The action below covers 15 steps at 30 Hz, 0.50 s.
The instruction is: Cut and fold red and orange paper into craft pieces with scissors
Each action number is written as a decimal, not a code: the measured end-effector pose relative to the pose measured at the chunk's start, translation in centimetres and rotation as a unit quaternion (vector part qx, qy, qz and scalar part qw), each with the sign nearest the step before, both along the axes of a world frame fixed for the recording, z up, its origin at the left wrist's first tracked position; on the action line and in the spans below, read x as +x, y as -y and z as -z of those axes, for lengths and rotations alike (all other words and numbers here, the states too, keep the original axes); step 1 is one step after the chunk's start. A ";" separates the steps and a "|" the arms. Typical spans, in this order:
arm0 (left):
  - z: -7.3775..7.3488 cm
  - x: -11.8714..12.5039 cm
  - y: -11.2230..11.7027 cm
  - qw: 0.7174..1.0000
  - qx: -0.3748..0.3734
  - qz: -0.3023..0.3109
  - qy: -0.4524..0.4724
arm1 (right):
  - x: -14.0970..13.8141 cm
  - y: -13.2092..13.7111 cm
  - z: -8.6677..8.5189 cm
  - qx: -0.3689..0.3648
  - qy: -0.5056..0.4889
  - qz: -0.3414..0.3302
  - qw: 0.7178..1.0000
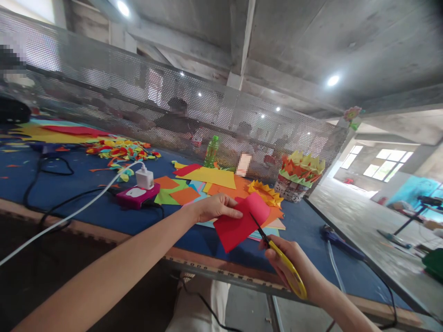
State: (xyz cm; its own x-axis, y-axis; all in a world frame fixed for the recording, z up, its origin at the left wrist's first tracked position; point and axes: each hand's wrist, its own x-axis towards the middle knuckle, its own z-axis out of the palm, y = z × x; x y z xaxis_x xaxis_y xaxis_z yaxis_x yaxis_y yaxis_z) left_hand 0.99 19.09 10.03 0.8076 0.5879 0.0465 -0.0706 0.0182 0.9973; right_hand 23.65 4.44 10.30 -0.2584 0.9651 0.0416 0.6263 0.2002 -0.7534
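Note:
My left hand (221, 207) pinches a sheet of red paper (231, 230) by its upper left part, holding it above the table's front edge. The paper's upper right portion curls over. In my right hand (290, 258) is a pair of scissors (285, 263) with yellow handles and dark blades. The blades lie against the red paper, reaching in from its right side. Behind the paper lie orange sheets (226, 188) and a strip of folded yellow-orange paper points (266, 193).
A purple power strip (138, 196) with a white charger (144, 178) sits on the blue table (86, 184). Further back are a green bottle (212, 152), coloured scraps (121, 150) and a basket of folded paper (294, 186). A glue gun (341, 242) lies right. Perforated screening (214, 106) runs behind.

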 end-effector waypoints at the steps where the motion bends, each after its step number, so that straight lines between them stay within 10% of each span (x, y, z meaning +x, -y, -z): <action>1: 0.0 0.0 0.0 1.000 0.002 -0.001 -0.001 | 0.1 -0.1 0.1 0.002 0.007 0.000 1.000; 15: 0.1 -0.1 -0.1 1.000 -0.006 -0.003 -0.008 | 1.2 -0.4 1.0 0.040 0.059 -0.035 0.997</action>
State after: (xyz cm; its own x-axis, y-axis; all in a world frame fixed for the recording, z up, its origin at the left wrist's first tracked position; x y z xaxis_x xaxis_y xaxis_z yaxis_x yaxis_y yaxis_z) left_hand 0.93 19.19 9.96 0.8048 0.5930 0.0270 -0.0554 0.0296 0.9980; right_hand 24.84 4.88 9.30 -0.3331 0.9393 0.0820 0.6923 0.3026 -0.6550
